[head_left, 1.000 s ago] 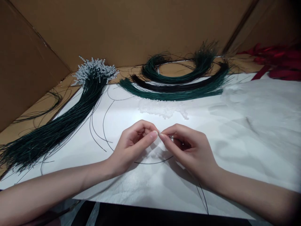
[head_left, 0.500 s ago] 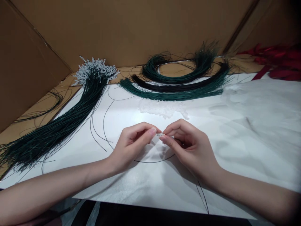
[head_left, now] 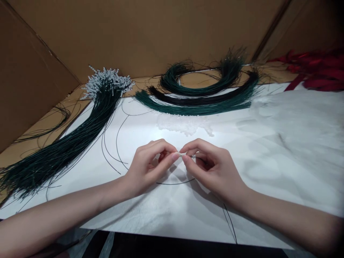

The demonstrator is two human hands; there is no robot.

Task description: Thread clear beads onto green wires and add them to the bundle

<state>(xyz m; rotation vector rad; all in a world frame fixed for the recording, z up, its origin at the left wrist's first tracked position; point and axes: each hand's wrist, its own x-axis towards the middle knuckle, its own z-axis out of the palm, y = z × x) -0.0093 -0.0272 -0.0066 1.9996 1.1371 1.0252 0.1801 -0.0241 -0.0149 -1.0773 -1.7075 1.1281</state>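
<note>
Over the middle of the white sheet my two hands meet, fingertips almost touching. My left hand (head_left: 149, 163) is closed in a pinch on one end of a small piece of white beads (head_left: 181, 154) on a wire. Thumb and forefinger of my right hand (head_left: 215, 165) pinch the same beaded wire just beside it. Dark wire runs back under my right palm, and its lower part (head_left: 176, 184) curves beneath the hands. Loose white beads (head_left: 185, 125) lie in a heap just beyond. My fingers partly hide the beads.
To the left lies a thick bundle of dark green wires (head_left: 88, 132) with white beaded tips (head_left: 106, 82). Curved green and black wire bundles (head_left: 199, 102) rest at the back. Translucent plastic (head_left: 301, 132) and red ribbon (head_left: 319, 70) are at right. Cardboard walls (head_left: 161, 32) stand behind.
Both hands stay together, and the right fingertips have shifted slightly left, closer to the left ones. The grip on the beaded wire has adjusted a little. The view has moved slightly.
</note>
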